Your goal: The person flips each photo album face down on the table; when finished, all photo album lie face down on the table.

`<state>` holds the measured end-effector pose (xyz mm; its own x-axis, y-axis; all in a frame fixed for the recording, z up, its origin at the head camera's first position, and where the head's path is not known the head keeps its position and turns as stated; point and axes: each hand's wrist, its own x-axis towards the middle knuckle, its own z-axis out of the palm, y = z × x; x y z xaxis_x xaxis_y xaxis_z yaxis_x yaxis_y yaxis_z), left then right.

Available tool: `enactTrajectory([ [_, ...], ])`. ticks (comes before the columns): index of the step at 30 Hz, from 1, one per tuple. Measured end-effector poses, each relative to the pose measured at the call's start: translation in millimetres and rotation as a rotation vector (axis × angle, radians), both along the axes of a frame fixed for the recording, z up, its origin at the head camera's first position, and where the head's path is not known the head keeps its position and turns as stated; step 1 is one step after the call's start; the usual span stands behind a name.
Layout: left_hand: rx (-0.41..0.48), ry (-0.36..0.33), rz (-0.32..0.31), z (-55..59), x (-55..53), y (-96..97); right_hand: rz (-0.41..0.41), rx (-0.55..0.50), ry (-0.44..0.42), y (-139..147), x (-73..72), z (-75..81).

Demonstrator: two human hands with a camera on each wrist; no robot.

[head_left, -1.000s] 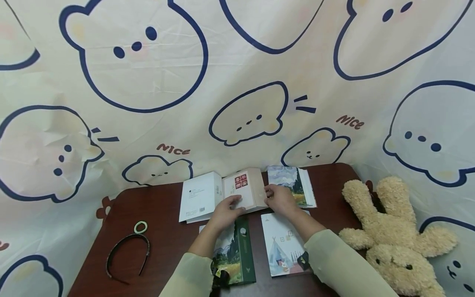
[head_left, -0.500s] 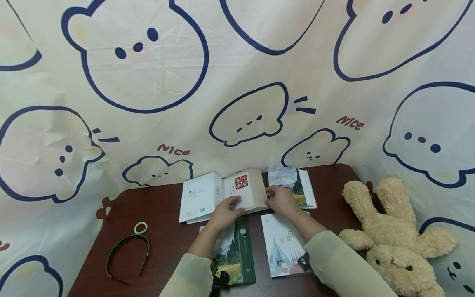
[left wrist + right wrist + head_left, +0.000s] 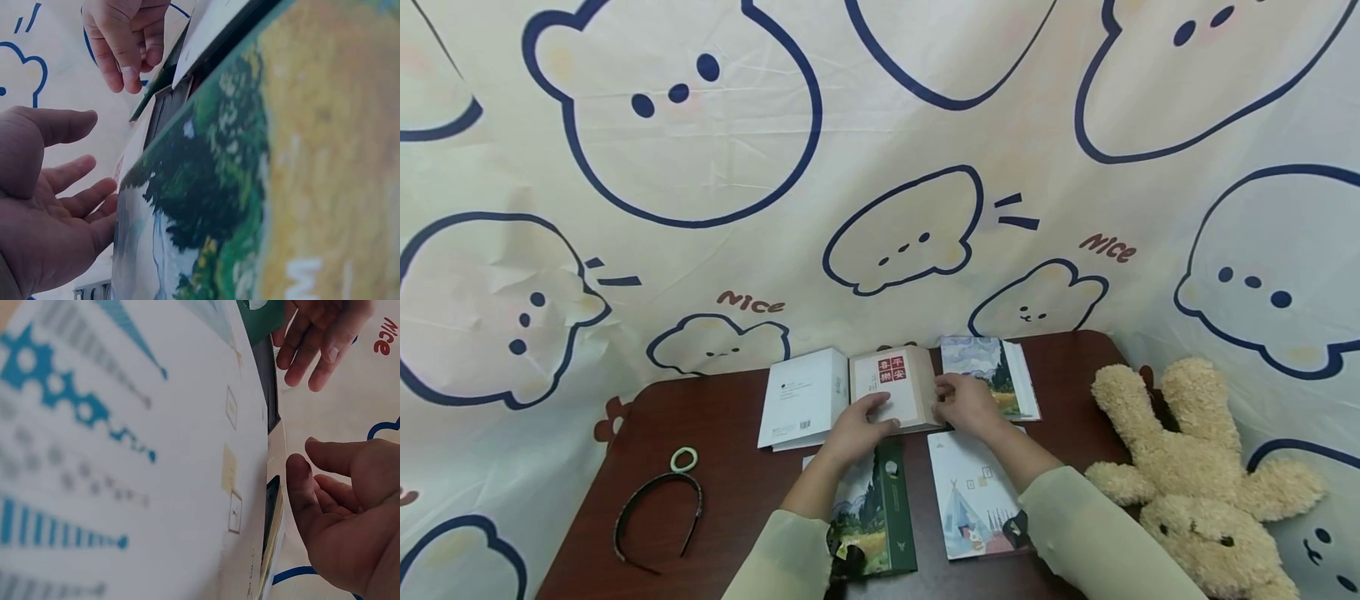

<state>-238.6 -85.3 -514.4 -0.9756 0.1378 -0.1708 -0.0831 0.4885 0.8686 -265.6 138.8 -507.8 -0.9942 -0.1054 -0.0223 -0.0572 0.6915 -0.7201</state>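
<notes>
In the head view a thick book with red square characters on its white face and cream sides lies at the back of the table. Against its left side lies a white book with a barcode. My left hand rests at the front of the thick book, thumb and fingers spread apart. At its right edge is my right hand, fingertips right at the side and fingers loosely bent. In the right wrist view the index fingertip of the right hand meets the book's edge, with the thumb apart.
A green-spined painting book and a white tent-picture book lie in front. Another painting-covered book stands beyond the right hand. A headband and pale green ring lie left; a plush rabbit lies right.
The thick book's white face has shifted slightly right and its cream right strip looks narrower. The barcode book has slid a little left. Both hands stay nearly in place.
</notes>
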Motion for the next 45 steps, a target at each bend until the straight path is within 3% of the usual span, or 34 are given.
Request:
enactTrajectory([
  [6, 0.025, 0.028, 0.027, 1.7, 1.0, 5.4, 0.000, -0.014, -0.001, 4, 3.2, 3.9],
  [12, 0.071, 0.057, 0.019, 5.2, 2.8, 12.7, 0.004, -0.033, -0.021, 10, 4.7, 4.5],
  [21, 0.130, 0.108, 0.015, 8.6, 4.7, 33.6, -0.019, -0.044, 0.015, 27, 8.1, 5.3],
  [33, 0.188, 0.071, -0.019, 5.0, 4.4, 60.1, -0.072, 0.039, -0.012, 56, 9.6, 4.3],
  [45, 0.220, 0.033, -0.049, -4.1, 4.4, 83.2, -0.060, 0.160, -0.057, 90, 8.5, -4.3],
])
